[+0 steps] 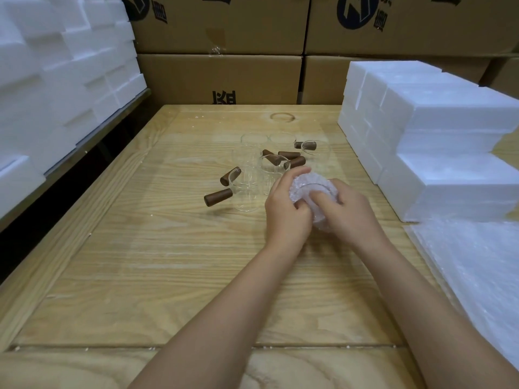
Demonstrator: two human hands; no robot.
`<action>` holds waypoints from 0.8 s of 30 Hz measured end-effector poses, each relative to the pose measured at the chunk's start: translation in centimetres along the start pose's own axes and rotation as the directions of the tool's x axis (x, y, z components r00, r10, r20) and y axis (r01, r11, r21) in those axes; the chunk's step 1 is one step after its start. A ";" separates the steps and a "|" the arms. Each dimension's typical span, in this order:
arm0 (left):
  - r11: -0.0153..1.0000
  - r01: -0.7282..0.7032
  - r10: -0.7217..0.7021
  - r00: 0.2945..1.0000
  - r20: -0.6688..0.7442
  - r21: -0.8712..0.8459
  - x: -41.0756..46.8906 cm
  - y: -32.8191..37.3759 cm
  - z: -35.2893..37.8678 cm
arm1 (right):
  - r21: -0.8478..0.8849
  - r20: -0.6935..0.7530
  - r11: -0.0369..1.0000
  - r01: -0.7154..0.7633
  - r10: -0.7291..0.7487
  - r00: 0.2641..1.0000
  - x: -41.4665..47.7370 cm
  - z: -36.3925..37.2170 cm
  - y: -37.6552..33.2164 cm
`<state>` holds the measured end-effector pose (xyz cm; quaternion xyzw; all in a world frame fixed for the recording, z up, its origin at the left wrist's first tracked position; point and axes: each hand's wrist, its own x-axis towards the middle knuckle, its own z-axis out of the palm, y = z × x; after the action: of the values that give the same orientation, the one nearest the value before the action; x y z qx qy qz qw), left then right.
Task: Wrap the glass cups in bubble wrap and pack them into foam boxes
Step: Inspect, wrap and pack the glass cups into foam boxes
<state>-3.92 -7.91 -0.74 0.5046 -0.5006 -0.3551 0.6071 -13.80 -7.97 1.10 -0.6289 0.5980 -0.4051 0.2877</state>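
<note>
Both hands at table (140,248) centre-right, working 1 cup.

- Wrapped cup (304,189): held just above or on the table between both hands, bubble wrap around it, rim end facing up. Its handle is not visible.
- Left hand (286,217): fingers curled round the near-left side of the bundle, thumb over the top edge.
- Right hand (349,211): fingers bent, gripping the right side, fingertips pushing loose wrap in at the top.
- Bare cups (252,181): cluster just behind the hands, brown handles pointing all ways. About 6 by handle count; clear glass makes it unsure. None wrapped.
- Foam boxes (435,130): stacked at right, all closed, near the hands. Whether any hold cups cannot be told.
- Bubble wrap sheets (477,262): pile at near right.
- More foam (56,80) stacked left; cardboard cartons (219,77) behind.

Judgement: wrapping of this cup looks nearly finished, ends being tucked. It is not boxed yet. The remaining cups need both wrapping and packing, so most of the job appears left.
</note>
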 end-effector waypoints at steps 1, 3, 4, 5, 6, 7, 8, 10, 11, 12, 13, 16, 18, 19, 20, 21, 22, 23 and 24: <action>1.000 0.022 -0.022 1.000 0.001 0.005 0.1 -0.1 0.0 | 0.027 0.003 1.000 0.000 0.000 1.000 0.0 0.0 0.1; 0.999 0.044 -0.045 0.998 0.040 0.015 -0.1 -0.2 0.1 | -0.028 -0.027 0.999 0.017 -0.018 0.999 0.0 0.0 0.4; 0.999 0.039 -0.040 0.996 0.079 0.020 -0.3 -0.1 0.1 | -0.075 -0.049 0.997 0.015 -0.019 0.999 0.0 -0.1 0.5; 0.999 0.019 -0.022 0.992 0.128 0.025 -0.5 0.0 0.0 | -0.106 -0.073 0.994 0.002 -0.010 0.997 0.1 -0.3 0.7; 0.999 -0.020 0.014 0.982 0.187 0.030 -0.6 0.2 -0.1 | -0.110 -0.094 0.994 -0.017 0.007 0.996 0.2 -0.5 0.8; 0.995 -0.088 0.072 0.965 0.254 0.050 -0.7 0.2 -0.3 | -0.102 -0.112 0.994 -0.045 0.033 0.993 0.4 -0.8 1.1; 0.980 -0.174 0.135 0.934 0.332 0.093 -0.7 0.2 -0.6 | -0.099 -0.125 0.992 -0.081 0.068 0.990 0.6 -1.1 1.3; 0.924 -0.329 0.196 0.847 0.494 0.196 -0.5 -0.1 -1.2 | -0.131 -0.109 0.981 -0.145 0.131 0.985 1.0 -1.8 1.8; 0.896 -0.374 0.195 0.814 0.548 0.237 -0.6 -0.2 -1.4 | -0.154 -0.089 0.974 -0.164 0.151 0.985 1.1 -2.0 2.0; 0.875 -0.403 0.191 0.797 0.573 0.268 -0.6 -0.3 -1.6 | -0.173 -0.071 0.970 -0.171 0.161 0.984 1.1 -2.0 2.1; 0.862 -0.417 0.193 0.796 0.574 0.289 -0.7 -0.3 -1.6 | -0.183 -0.059 0.969 -0.169 0.161 0.985 1.0 -2.1 2.2; 0.835 -0.421 0.194 0.827 0.528 0.353 -0.4 -0.6 -1.9 | -0.132 -0.037 0.986 -0.105 0.101 0.994 0.9 -2.2 2.2; 0.839 -0.369 0.156 0.867 0.472 0.400 -0.1 -0.7 -2.0 | -0.013 -0.052 1.000 -0.026 0.026 0.998 0.7 -2.5 2.0; 0.856 -0.315 0.131 0.900 0.417 0.411 0.0 -0.6 -2.0 | 0.061 -0.074 0.998 0.004 0.001 0.997 0.7 -2.6 1.9; 0.875 -0.258 0.110 0.930 0.351 0.409 0.2 -0.6 -2.0 | 0.128 -0.097 0.992 0.020 -0.008 0.995 0.8 -2.6 1.9; 0.891 -0.211 0.095 0.952 0.290 0.402 0.3 -0.6 -1.9 | 0.186 -0.108 0.982 0.022 -0.002 0.994 0.9 -2.7 1.8; 0.900 -0.179 0.085 0.966 0.244 0.397 0.4 -0.6 -1.9 | 0.240 -0.104 0.971 0.012 0.014 0.994 1.0 -2.7 1.7; 0.904 -0.160 0.077 0.973 0.217 0.396 0.5 -0.7 -1.9 | 0.281 -0.094 0.960 -0.006 0.033 0.995 1.1 -2.6 1.7; 0.903 -0.151 0.073 0.976 0.203 0.402 0.6 -0.8 -1.9 | 0.298 -0.089 0.954 -0.019 0.047 0.995 1.2 -2.4 1.8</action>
<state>-1.88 -8.22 -1.35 0.5576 -0.6467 -0.2499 0.4566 -16.85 -9.11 1.03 -0.5486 0.5538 -0.5148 0.3569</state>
